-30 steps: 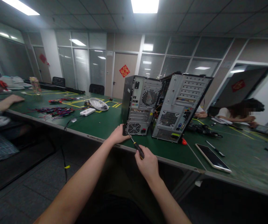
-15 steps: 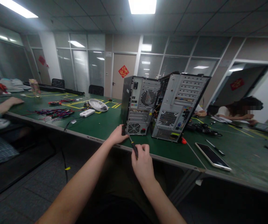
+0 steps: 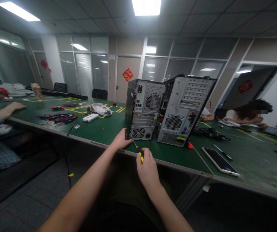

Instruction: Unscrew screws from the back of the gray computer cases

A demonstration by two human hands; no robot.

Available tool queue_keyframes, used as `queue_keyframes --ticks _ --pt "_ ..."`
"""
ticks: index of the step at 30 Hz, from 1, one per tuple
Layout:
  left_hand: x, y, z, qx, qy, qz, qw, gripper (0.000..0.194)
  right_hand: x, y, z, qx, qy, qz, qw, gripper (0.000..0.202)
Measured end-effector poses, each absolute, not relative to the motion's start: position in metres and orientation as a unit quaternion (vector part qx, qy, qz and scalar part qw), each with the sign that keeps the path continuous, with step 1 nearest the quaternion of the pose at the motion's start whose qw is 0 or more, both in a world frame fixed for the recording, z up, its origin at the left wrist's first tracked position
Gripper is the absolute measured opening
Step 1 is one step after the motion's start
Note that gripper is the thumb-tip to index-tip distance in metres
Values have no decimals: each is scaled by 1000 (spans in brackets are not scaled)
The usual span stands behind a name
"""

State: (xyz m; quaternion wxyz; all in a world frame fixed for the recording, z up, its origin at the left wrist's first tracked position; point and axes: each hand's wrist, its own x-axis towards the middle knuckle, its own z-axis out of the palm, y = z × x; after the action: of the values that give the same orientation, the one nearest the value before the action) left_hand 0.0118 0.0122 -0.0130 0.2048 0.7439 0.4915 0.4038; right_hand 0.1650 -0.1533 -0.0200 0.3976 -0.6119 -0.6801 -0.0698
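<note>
My right hand (image 3: 148, 167) is closed around the black-and-yellow handle of a screwdriver (image 3: 141, 157). Its shaft slants up and left, and the tip meets the lower left back corner of a black and grey computer tower (image 3: 143, 122). At that same corner my left hand (image 3: 121, 139) grips the tower's bottom edge, some fingers hidden against its dark side. The tower stands upright with its fan grille and ports facing me. Whether the tip sits in a screw is too small to tell.
Close on the right leans a second computer tower (image 3: 177, 119). A phone (image 3: 220, 161), a pen-like tool (image 3: 222, 152) and black cables (image 3: 209, 132) lie right of it. Leftward are coloured wires (image 3: 57, 118), a white power strip (image 3: 90, 117) and a white round frame (image 3: 102, 109). People sit at both sides.
The screwdriver handle has turned in my right hand, so more of its yellow part shows. My right fingers have shifted slightly around it. My left hand stays at the tower's corner.
</note>
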Motion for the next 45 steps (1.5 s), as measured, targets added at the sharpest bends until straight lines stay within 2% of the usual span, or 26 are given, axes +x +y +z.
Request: queue_keyframes --ticks 4,8,11,15,17,23,28,31,40,45 --pt "12 10 -12 740 492 412 199 78 167 -152 -20 -646 -672 -66 357 17" --pt "11 10 -12 742 496 408 192 76 166 -153 -18 -623 -662 -74 411 5" --pt "11 11 -12 743 498 406 188 76 162 -155 -18 -611 -657 -63 437 16" --pt "11 9 -11 736 502 410 194 77 158 -156 -20 -585 -682 -72 433 14" --pt "11 7 -10 730 504 417 199 77 158 -156 -20 -578 -684 -99 433 19" --pt "11 6 -11 726 496 436 192 77 162 -155 -16 -599 -690 -148 379 20" --pt "11 8 -12 723 504 434 185 76 156 -163 -9 -573 -684 -126 434 13" --pt "10 8 -12 725 504 432 183 74 150 -168 -9 -574 -697 -121 412 24" --pt "10 6 -9 724 511 424 187 74 153 -169 -9 -603 -716 -169 308 12" --pt "11 7 -9 724 510 426 186 74 154 -174 -3 -598 -718 -128 333 11"
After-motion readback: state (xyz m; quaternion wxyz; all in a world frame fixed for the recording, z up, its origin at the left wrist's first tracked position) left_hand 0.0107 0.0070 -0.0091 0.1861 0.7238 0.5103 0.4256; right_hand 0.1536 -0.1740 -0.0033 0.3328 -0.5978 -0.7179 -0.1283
